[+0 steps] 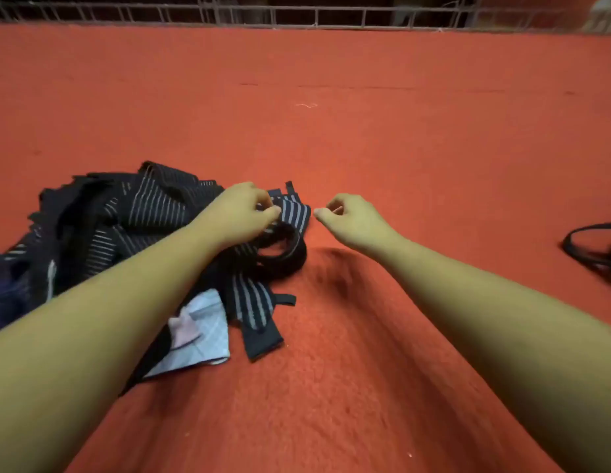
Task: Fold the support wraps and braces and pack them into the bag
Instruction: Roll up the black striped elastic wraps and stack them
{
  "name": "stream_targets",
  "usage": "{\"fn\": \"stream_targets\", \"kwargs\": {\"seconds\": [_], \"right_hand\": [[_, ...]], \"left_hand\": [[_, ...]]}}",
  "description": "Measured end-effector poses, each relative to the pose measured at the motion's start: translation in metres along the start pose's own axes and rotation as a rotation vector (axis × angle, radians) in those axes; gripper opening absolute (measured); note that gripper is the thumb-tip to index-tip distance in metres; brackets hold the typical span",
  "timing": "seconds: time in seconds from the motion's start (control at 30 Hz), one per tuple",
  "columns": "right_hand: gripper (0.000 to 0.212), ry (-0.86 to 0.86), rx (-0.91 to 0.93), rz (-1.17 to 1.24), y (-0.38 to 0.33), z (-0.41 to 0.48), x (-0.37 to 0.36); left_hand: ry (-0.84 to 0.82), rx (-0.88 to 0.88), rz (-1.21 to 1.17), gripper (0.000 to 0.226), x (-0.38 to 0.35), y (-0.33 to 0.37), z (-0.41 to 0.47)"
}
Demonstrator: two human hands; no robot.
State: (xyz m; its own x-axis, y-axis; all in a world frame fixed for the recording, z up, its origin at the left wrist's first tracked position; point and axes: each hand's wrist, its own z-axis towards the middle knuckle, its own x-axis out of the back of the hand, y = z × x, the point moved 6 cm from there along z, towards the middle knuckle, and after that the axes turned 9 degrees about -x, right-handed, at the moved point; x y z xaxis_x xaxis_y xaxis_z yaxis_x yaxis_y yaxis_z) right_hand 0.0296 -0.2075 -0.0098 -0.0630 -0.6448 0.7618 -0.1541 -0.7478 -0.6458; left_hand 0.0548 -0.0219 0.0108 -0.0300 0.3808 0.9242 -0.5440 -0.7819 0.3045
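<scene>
A heap of black support wraps with white stripes (133, 213) lies on the red blanket (365, 131) at the left. My left hand (240, 213) pinches the end of one striped wrap (295, 213) at the heap's right edge. Below it sits a rolled black wrap (283, 254), and another striped strap (252, 308) trails toward me. My right hand (351, 216) hovers just right of the pinched wrap with fingers curled and holds nothing. A black bag strap (594, 247) shows at the right edge; the bag itself is cut off.
A pale checked cloth (201, 332) lies under my left forearm beside the straps. A wire mesh fence (297, 11) runs along the far edge of the blanket. A small white thread (306, 105) lies on the blanket farther out.
</scene>
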Motion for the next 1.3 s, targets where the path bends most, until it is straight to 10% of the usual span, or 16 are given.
{"fn": "stream_targets", "kwargs": {"seconds": [0.23, 0.4, 0.97, 1.3], "right_hand": [[0.024, -0.084, -0.016, 0.067, -0.008, -0.052, -0.034], [0.069, -0.138, 0.211, -0.159, -0.018, -0.066, -0.053], [0.015, -0.222, 0.253, -0.230, 0.032, -0.151, 0.097], [0.042, -0.251, 0.177, -0.153, 0.063, -0.205, 0.123]], "left_hand": [[-0.201, 0.024, 0.087, 0.026, -0.041, -0.008, -0.075], [-0.070, -0.096, -0.017, 0.016, -0.039, 0.009, -0.096], [-0.109, -0.009, -0.535, 0.032, -0.035, 0.070, -0.137], [-0.172, -0.210, -0.751, 0.008, 0.005, 0.188, -0.126]]}}
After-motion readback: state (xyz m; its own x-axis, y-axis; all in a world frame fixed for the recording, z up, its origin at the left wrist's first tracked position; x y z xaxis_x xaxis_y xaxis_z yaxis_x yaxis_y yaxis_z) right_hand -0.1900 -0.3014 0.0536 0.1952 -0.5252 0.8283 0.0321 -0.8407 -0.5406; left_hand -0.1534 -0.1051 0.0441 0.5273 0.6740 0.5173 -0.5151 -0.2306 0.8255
